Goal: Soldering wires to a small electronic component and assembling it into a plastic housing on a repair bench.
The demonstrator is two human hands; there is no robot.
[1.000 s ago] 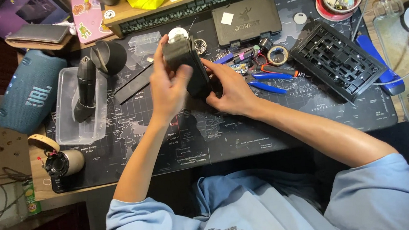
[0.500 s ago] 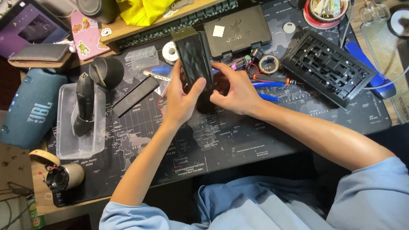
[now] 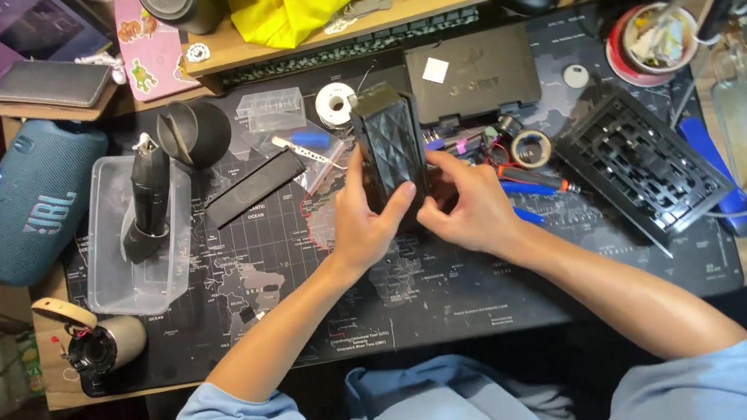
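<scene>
A black boxy device [image 3: 390, 144] with a diamond-patterned side stands upright over the dark desk mat [image 3: 311, 316]. My left hand [image 3: 360, 216] wraps around its lower left side, fingers across the front. My right hand [image 3: 469, 205] grips the lower right edge, thumb and fingers pinching near the base. Both forearms reach in from blue sleeves at the bottom.
A clear plastic tub [image 3: 126, 243] with a black tool stands at left beside a teal speaker [image 3: 26, 202]. A flat black strip [image 3: 253, 187], solder spool [image 3: 333, 106], black case [image 3: 473, 73], tape roll [image 3: 530, 147], screwdrivers [image 3: 530, 181] and a black grille panel [image 3: 643, 161] lie around.
The black device was turned and raised upright between both hands. My right hand slid to its lower right edge. The camera view shifted slightly.
</scene>
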